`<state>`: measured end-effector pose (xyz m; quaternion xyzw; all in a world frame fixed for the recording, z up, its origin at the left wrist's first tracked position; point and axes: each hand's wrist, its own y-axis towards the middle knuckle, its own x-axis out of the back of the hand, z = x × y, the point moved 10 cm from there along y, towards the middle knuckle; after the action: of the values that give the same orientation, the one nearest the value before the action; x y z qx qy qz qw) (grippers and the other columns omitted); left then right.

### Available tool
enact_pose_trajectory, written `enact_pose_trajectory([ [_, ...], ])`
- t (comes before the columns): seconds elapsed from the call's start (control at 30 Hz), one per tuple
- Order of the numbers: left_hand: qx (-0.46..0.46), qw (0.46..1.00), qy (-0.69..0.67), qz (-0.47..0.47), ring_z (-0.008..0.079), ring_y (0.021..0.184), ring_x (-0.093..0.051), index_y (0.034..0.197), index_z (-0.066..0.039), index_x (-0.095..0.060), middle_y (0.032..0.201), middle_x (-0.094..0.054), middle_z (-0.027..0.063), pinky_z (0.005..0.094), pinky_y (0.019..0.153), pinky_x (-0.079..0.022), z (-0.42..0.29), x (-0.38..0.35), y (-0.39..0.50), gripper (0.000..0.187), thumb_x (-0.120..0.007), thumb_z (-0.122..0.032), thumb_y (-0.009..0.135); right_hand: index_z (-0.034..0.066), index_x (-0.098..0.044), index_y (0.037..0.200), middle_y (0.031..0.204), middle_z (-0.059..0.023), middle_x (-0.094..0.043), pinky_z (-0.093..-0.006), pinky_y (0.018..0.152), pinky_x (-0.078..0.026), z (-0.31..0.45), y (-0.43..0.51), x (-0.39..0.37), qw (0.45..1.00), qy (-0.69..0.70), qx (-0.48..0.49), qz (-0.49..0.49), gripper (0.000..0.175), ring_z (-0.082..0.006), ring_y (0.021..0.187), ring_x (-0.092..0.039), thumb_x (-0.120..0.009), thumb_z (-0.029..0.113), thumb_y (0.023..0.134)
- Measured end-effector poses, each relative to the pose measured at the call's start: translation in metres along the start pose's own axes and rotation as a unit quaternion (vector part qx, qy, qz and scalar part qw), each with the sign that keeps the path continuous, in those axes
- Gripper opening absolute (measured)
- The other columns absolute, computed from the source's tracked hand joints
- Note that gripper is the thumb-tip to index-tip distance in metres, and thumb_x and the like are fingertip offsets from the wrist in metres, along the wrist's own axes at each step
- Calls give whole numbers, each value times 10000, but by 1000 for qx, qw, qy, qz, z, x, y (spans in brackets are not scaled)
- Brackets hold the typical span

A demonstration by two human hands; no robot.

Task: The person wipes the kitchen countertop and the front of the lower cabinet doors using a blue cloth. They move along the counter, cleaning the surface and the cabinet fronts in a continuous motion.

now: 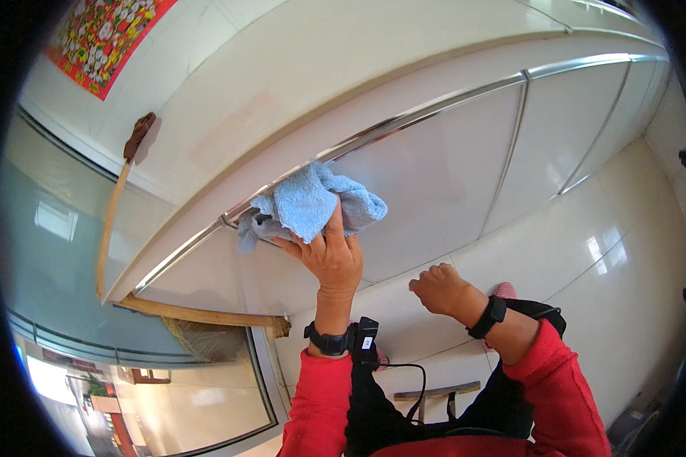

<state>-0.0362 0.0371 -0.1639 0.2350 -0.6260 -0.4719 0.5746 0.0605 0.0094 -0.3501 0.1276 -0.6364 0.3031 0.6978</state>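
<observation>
A light blue terry cloth (pixel 306 205) lies bunched under my left hand (pixel 336 257), whose fingers press it against the metal trim (pixel 434 104) along the top of the white cabinet doors (pixel 434 183). Part of the cloth hangs over the door face, and its underside looks greyish. My right hand (pixel 439 288) is held in the air before the lower doors, its fingers curled inward with no object visible in them. Both wrists wear black bands, and a small black device with a cable sits by the left one.
Above the doors runs a pale countertop (pixel 251 120). A wooden stick (pixel 111 223) with a brown wrapped end leans at the left, near a glass panel (pixel 63 240). A wooden strip (pixel 206 314) edges the cabinet's left side. A small wooden stool (pixel 437 391) stands between my legs.
</observation>
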Motion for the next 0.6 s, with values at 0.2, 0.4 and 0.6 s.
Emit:
enact_pose_trajectory([
  [0.2, -72, 997, -3, 6, 418, 1410, -263, 1348, -229, -565, 1455, -368, 117, 718, 1084, -12, -45, -27, 10, 595, -669, -129, 771, 140, -682, 1067, 911, -80, -681, -368, 770, -480, 0, -6, 14, 996, 27, 26, -80, 251, -254, 894, -655, -590, 147, 834],
  [0.4, -131, 991, -32, -2, 275, 1392, -384, 1206, -266, -634, 1431, -437, -14, 723, 1083, -22, -101, -43, 42, 327, -618, -208, 884, 129, -672, 979, 895, -70, -671, -373, 755, -470, 1, -10, 12, 999, 16, 19, -42, 173, -250, 895, -649, -565, 165, 848],
  [0.6, -227, 967, -41, 111, 234, 1433, -310, 1216, -211, -632, 1478, -436, 5, 695, 1067, -169, -168, -62, 72, 339, -583, -202, 881, 162, -720, 935, 889, -30, -690, -353, 762, -452, 0, -21, 14, 999, -21, 18, -46, 172, -213, 901, -647, -565, 217, 885],
])
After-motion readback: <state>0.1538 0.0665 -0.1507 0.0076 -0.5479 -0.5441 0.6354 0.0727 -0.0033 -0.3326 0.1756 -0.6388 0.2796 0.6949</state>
